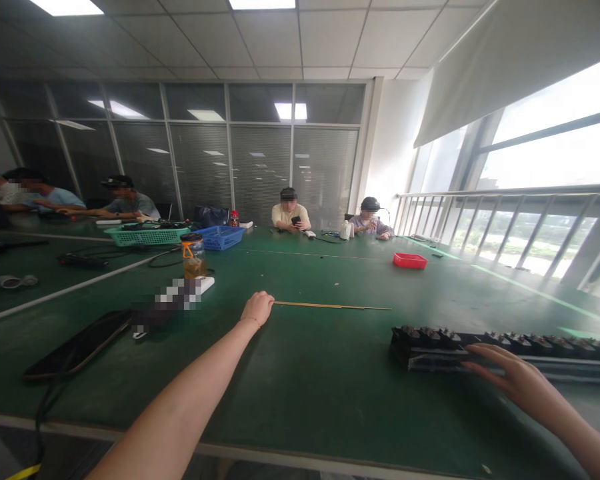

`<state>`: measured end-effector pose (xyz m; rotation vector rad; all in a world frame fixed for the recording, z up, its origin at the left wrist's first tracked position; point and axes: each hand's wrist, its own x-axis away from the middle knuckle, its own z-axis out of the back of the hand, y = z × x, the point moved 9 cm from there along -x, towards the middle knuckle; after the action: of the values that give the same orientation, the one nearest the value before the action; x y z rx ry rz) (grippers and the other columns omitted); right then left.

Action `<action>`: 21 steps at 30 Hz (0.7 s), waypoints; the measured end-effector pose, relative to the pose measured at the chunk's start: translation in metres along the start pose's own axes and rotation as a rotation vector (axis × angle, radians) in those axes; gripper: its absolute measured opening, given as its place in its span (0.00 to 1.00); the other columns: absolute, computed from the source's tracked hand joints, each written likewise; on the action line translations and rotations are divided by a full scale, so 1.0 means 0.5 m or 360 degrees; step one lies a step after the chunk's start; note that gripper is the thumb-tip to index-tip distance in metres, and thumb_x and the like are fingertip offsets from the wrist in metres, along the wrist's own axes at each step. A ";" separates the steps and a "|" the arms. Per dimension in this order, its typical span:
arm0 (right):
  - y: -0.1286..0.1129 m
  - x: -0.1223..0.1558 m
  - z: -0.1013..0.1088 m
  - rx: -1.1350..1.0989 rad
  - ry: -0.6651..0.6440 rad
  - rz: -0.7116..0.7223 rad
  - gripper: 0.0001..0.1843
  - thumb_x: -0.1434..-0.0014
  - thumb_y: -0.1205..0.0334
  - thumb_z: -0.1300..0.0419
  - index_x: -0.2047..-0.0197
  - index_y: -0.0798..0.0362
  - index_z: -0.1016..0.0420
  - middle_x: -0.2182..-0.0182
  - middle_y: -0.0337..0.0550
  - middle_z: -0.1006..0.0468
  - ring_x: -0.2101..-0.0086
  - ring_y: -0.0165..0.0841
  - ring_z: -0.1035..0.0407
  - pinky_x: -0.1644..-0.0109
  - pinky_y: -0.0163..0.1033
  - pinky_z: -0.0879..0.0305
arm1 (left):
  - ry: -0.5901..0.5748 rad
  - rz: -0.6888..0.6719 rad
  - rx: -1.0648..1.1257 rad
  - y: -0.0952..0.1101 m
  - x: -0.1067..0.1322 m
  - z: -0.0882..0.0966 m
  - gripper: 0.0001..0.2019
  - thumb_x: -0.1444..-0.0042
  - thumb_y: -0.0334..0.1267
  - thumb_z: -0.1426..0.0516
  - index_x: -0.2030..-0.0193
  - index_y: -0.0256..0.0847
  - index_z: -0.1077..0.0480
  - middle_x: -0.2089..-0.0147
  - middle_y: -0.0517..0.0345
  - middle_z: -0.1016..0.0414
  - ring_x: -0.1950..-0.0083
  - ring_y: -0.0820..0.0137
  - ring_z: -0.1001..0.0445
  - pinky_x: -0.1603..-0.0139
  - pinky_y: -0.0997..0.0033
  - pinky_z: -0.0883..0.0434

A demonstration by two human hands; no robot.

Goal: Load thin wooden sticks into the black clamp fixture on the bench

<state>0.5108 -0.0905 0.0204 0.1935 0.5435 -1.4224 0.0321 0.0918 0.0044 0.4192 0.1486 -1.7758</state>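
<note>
Left hand [257, 309] closed around one end of the single thin rod [333, 307] lying mid-desk; right hand [513, 380] open, fingers spread, touching one long black strip [505, 347] near the desk's [300, 400] right edge.

Two bare forearms in shot, no sleeves showing; left hand [258, 308] has a thin band at the wrist; right hand [510, 377] ringless, unadorned.
</note>
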 end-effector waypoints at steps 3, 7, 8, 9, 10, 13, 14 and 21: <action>-0.022 0.031 0.017 0.0222 0.0279 0.0032 0.26 0.51 0.42 0.52 0.52 0.44 0.33 0.53 0.48 0.31 0.56 0.43 0.34 0.59 0.45 0.36 | -0.0004 0.0013 -0.0007 -0.005 -0.001 -0.002 0.15 0.44 0.35 0.55 0.61 0.44 0.27 0.59 0.55 0.29 0.55 0.68 0.33 0.53 0.70 0.35; -0.022 0.081 0.084 0.0562 0.0676 -0.0314 0.26 0.47 0.43 0.58 0.49 0.45 0.38 0.58 0.54 0.30 0.60 0.46 0.34 0.68 0.47 0.38 | 0.0029 -0.0026 -0.0018 -0.004 -0.001 -0.002 0.15 0.44 0.35 0.55 0.62 0.43 0.27 0.60 0.55 0.29 0.56 0.67 0.33 0.54 0.70 0.34; -0.013 0.093 0.101 0.0574 0.0744 -0.0471 0.26 0.47 0.44 0.58 0.50 0.46 0.37 0.61 0.55 0.29 0.62 0.46 0.34 0.70 0.47 0.39 | 0.0035 -0.0034 -0.0022 -0.003 -0.001 -0.002 0.15 0.44 0.35 0.55 0.62 0.43 0.27 0.60 0.55 0.29 0.56 0.67 0.33 0.55 0.70 0.34; -0.001 0.101 0.111 0.0539 0.0766 -0.0620 0.25 0.47 0.44 0.58 0.51 0.46 0.37 0.65 0.56 0.29 0.65 0.46 0.33 0.71 0.46 0.40 | 0.0041 -0.0038 -0.0026 -0.003 -0.001 -0.002 0.15 0.44 0.35 0.55 0.62 0.43 0.27 0.60 0.55 0.29 0.56 0.67 0.33 0.55 0.70 0.34; 0.012 0.106 0.115 0.0470 0.0749 -0.0750 0.25 0.47 0.44 0.57 0.52 0.46 0.36 0.67 0.56 0.28 0.68 0.45 0.33 0.73 0.45 0.40 | 0.0045 -0.0042 -0.0031 -0.004 -0.001 -0.002 0.15 0.44 0.35 0.55 0.62 0.43 0.27 0.60 0.54 0.29 0.56 0.67 0.33 0.55 0.70 0.34; 0.049 0.103 0.092 0.0207 0.0557 -0.0961 0.19 0.52 0.42 0.52 0.60 0.42 0.35 0.72 0.51 0.27 0.79 0.40 0.34 0.77 0.43 0.43 | 0.0050 -0.0042 -0.0041 -0.006 -0.001 -0.004 0.16 0.44 0.35 0.56 0.61 0.43 0.27 0.60 0.54 0.29 0.57 0.67 0.32 0.55 0.69 0.34; 0.061 0.102 0.083 0.0146 0.0514 -0.0999 0.17 0.54 0.43 0.50 0.63 0.40 0.35 0.74 0.50 0.27 0.82 0.39 0.36 0.78 0.43 0.45 | 0.0050 -0.0040 -0.0039 -0.008 0.000 -0.004 0.16 0.44 0.35 0.56 0.61 0.43 0.27 0.60 0.54 0.29 0.57 0.67 0.32 0.55 0.69 0.34; 0.123 0.131 0.074 0.0162 0.0571 -0.1245 0.19 0.56 0.48 0.48 0.60 0.42 0.36 0.82 0.50 0.32 0.91 0.34 0.47 0.84 0.42 0.49 | 0.0004 0.0005 0.0012 -0.019 0.003 -0.009 0.15 0.44 0.35 0.55 0.60 0.44 0.28 0.58 0.54 0.29 0.54 0.66 0.33 0.55 0.69 0.34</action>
<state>0.5828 -0.1552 0.0101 0.3442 0.9003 -2.1984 0.0236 0.0944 -0.0013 0.4268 0.1427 -1.7734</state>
